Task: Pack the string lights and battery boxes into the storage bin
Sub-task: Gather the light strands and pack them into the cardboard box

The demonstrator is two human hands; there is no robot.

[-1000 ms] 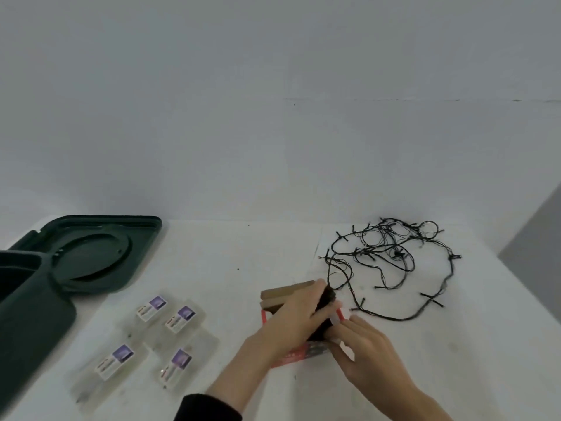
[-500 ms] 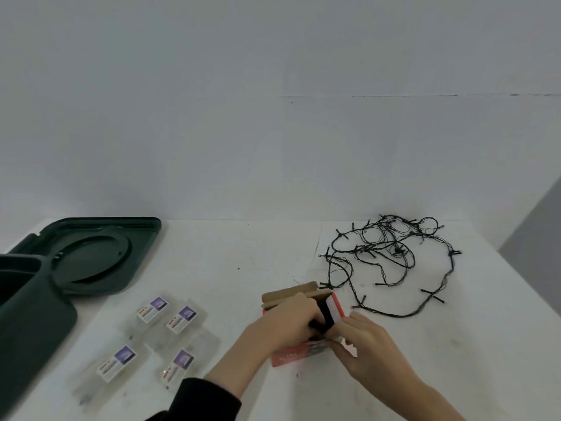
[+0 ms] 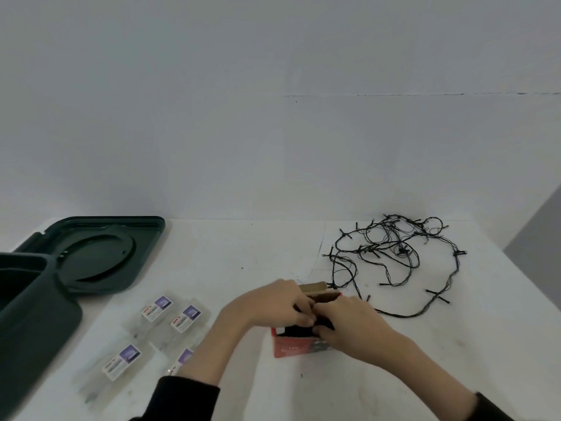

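Note:
A red cardboard box [image 3: 292,347] with brown flaps [image 3: 313,288] stands open on the white table. A black bundle [image 3: 299,329] shows in its mouth. My left hand [image 3: 270,305] and my right hand [image 3: 352,325] meet over the opening, fingers curled on the bundle. A loose tangle of black string lights [image 3: 394,253] lies behind and to the right, one strand running to the box. Several clear battery boxes with purple labels [image 3: 185,319] lie to the left. The dark green storage bin [image 3: 27,305] stands open at the far left.
The bin's green lid [image 3: 100,256] lies flat behind the bin, against the wall. The white table [image 3: 243,247] ends at a grey wall at the back, and its right edge [image 3: 522,287] runs diagonally at the right.
My right hand has moved up from the box's side onto its opening and now covers the white flap. My left hand has shifted slightly left on the black bundle.

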